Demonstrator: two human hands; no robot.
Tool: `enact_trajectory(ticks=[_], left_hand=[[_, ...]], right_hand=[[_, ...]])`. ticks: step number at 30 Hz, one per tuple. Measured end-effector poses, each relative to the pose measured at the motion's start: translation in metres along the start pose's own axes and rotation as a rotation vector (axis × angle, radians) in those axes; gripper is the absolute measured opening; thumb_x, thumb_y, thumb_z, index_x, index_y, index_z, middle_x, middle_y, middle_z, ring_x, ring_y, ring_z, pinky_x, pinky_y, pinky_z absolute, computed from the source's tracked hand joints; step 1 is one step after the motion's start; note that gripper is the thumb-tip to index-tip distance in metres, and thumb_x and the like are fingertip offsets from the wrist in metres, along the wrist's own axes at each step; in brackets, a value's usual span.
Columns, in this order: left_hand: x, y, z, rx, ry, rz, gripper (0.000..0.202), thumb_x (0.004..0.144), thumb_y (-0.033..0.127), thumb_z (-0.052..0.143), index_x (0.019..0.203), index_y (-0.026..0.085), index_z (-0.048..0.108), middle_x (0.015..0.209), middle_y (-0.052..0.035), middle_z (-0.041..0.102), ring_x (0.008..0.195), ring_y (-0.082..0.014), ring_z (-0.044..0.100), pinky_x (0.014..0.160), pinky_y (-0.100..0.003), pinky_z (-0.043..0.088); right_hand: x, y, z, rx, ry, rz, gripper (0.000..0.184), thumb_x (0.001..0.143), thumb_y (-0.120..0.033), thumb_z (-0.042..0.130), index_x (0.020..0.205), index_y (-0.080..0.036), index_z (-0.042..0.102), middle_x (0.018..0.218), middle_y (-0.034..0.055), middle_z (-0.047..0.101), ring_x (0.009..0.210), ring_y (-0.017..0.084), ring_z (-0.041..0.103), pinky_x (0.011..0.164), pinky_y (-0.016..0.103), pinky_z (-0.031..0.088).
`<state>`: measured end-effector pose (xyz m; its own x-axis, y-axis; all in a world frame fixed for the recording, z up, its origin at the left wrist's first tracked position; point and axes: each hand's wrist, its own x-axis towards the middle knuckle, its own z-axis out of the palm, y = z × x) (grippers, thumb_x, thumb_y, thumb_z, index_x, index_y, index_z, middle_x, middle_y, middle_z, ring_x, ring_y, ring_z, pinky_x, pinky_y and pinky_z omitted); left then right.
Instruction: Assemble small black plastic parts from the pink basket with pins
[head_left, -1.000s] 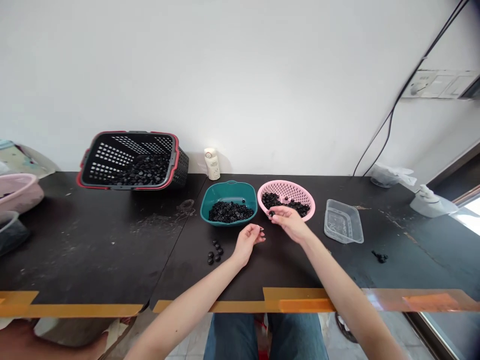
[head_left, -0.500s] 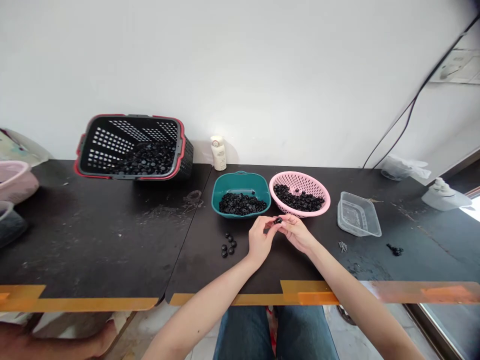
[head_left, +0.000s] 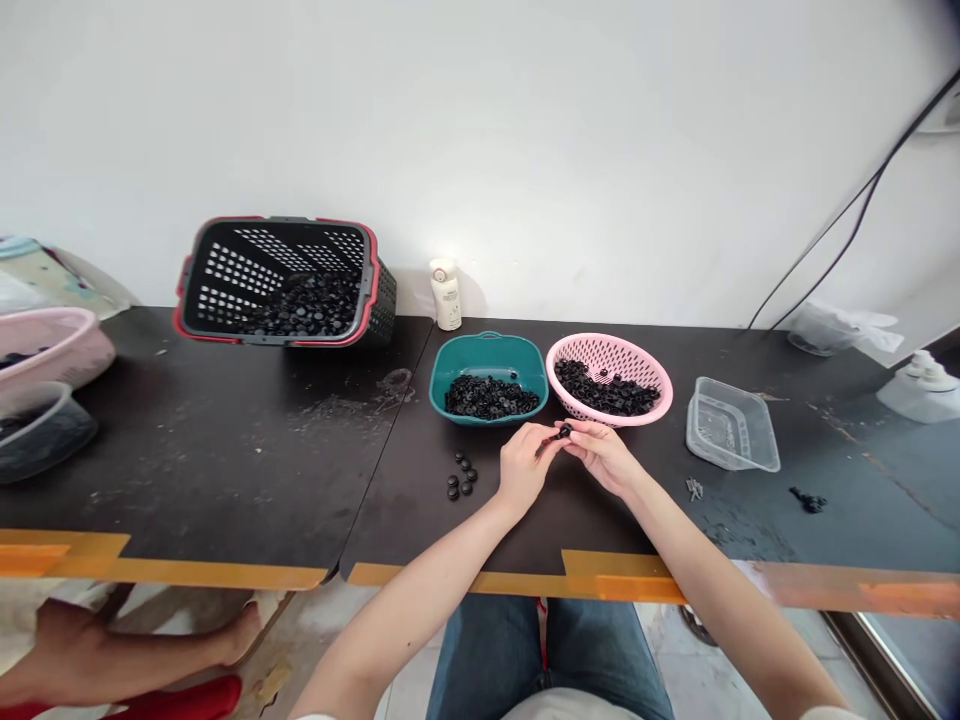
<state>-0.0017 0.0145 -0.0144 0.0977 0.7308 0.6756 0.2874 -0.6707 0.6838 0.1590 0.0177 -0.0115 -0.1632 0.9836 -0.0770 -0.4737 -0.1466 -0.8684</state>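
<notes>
My left hand [head_left: 523,466] and my right hand [head_left: 601,457] meet over the dark table top [head_left: 390,480], pinching a small black plastic piece [head_left: 559,436] with a round head and thin stem. Just behind my hands stand a teal bowl [head_left: 486,349] and a pink perforated colander [head_left: 609,350], both holding many similar black pieces. Left of my left hand, several loose black pieces [head_left: 461,477] lie in a small group on the table.
A black-and-red slotted basket [head_left: 281,228] lies tilted at the back left, holding black pieces. A transparent plastic tray [head_left: 731,425] stands right of the colander. Another person's bare limb [head_left: 135,655] shows below the table's taped front edge.
My right hand has moved from the colander's rim to meet my left, and both now pinch the black piece. The view has shifted, and another person's limb shows more at lower left.
</notes>
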Motion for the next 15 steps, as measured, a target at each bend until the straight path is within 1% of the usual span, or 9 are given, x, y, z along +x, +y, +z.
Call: enact_trajectory(ticks=[4, 10, 15], left_hand=[[0.0019, -0.0036, 0.0007, 0.062, -0.009, 0.031, 0.014, 0.085, 0.028, 0.061, 0.094, 0.018, 0.065, 0.086, -0.0044, 0.066, 0.075, -0.0141, 0.062, 0.070, -0.027, 0.054], [0.0029, -0.0052, 0.0001, 0.105, 0.005, 0.069, 0.015, 0.085, 0.030, 0.061, 0.093, 0.018, 0.065, 0.083, -0.0045, 0.066, 0.074, -0.0142, 0.062, 0.069, -0.028, 0.053], [0.0040, -0.0015, -0.0021, 0.106, 0.027, 0.106, 0.013, 0.083, 0.025, 0.063, 0.093, 0.018, 0.065, 0.082, -0.0035, 0.067, 0.073, -0.0136, 0.063, 0.069, -0.027, 0.053]], right_hand=[[-0.0009, -0.0021, 0.0014, -0.010, 0.022, 0.003, 0.026, 0.066, -0.020, 0.079, 0.091, -0.023, 0.074, 0.102, 0.0029, 0.073, 0.088, 0.016, 0.069, 0.082, 0.027, 0.056], [-0.0041, -0.0048, 0.0068, -0.059, 0.039, -0.023, 0.022, 0.065, -0.021, 0.079, 0.087, -0.022, 0.075, 0.102, 0.0035, 0.073, 0.088, 0.018, 0.069, 0.084, 0.032, 0.056], [-0.0053, -0.0056, 0.0100, -0.044, 0.008, -0.041, 0.022, 0.065, -0.022, 0.079, 0.087, -0.023, 0.075, 0.105, 0.0030, 0.072, 0.090, 0.017, 0.069, 0.087, 0.032, 0.054]])
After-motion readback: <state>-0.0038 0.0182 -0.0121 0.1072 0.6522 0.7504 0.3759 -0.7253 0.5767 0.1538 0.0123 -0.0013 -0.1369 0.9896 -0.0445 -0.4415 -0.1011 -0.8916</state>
